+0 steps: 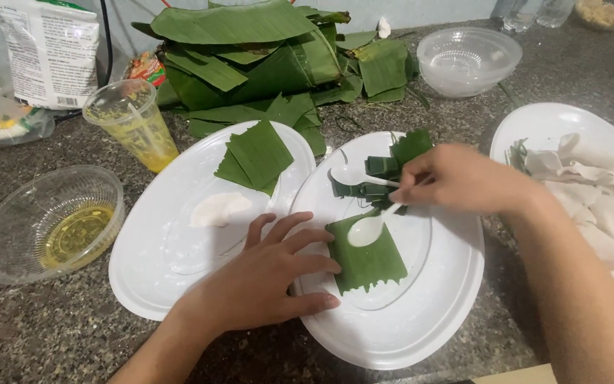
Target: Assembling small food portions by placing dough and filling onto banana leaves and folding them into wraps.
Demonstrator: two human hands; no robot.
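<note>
My left hand (268, 274) lies flat on the rim of a white oval plate (406, 313), its fingertips pressing the left edge of a square piece of banana leaf (367, 267). My right hand (456, 178) holds a white plastic spoon (369, 227) whose bowl rests on that leaf piece. A second white spoon (353, 176) lies on the same plate beside several small folded leaf strips (385, 171).
To the left, another white plate (158, 263) carries folded leaf squares (257, 156) and a white dough lump (218, 210). A clear bowl of yellow oil (55, 224), a plastic cup (133, 124), a pile of banana leaves (264, 57), an empty clear bowl (469, 60) and a plate with white cloth (584, 185) surround them.
</note>
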